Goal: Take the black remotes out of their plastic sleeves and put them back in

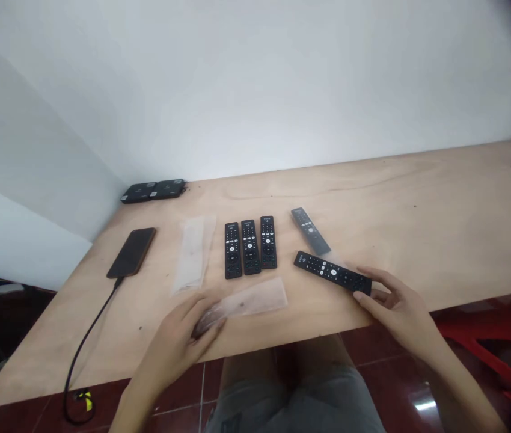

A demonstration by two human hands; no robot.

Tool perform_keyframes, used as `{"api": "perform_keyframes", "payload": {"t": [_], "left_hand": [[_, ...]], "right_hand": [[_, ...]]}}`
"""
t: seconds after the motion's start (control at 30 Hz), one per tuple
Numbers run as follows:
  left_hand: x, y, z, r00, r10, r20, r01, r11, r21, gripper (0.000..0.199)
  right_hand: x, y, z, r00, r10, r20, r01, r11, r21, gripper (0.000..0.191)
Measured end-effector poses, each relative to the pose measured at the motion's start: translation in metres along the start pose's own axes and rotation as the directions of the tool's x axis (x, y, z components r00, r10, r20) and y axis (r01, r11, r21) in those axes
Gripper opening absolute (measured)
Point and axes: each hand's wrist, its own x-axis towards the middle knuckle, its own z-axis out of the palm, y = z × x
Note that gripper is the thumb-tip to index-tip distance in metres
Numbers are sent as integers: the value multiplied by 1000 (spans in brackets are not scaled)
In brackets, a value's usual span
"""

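Observation:
My right hand [393, 300] grips the lower end of a black remote control [332, 272] between thumb and fingers, its buttons facing up. Pinched in my left hand [192, 328] is one end of a clear plastic sleeve [255, 299], which stretches flat over the wood toward the right. Three bare remotes [250, 246] stand side by side at the middle of the table. Behind the held remote lies another remote in a cloudy sleeve [310, 231]. More flat plastic sleeves [191, 254] are stacked left of the three remotes.
A phone [131, 252] lies at the left, with a black cable [88, 337] running off the front edge of the wooden table [373, 198]. Two black boxes [168, 189] sit at the back left against the white wall. A red stool [485, 349] is at lower right.

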Motion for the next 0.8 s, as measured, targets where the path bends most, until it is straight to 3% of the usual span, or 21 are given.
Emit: {"api": "perform_keyframes", "payload": {"t": [0.13,0.3,0.63,0.8], "left_hand": [[-1,0,1,1000,-2,-17,2,1000,16,46],[-3,0,3,1000,-9,-20,10,1000,29,47],[3,6,1,999,28,32,-28,1000,-3,41],[2,10,-1,999,43,-9,-43,999,11,40]], "right_hand": [[-6,-2,7,995,-100,-10,94,960,-265,55],[-6,-8,29,968,-243,69,238,789,-566,50],[18,-19,82,958,-266,107,248,583,-773,54],[33,-21,92,944,-297,143,303,605,-736,55]]}}
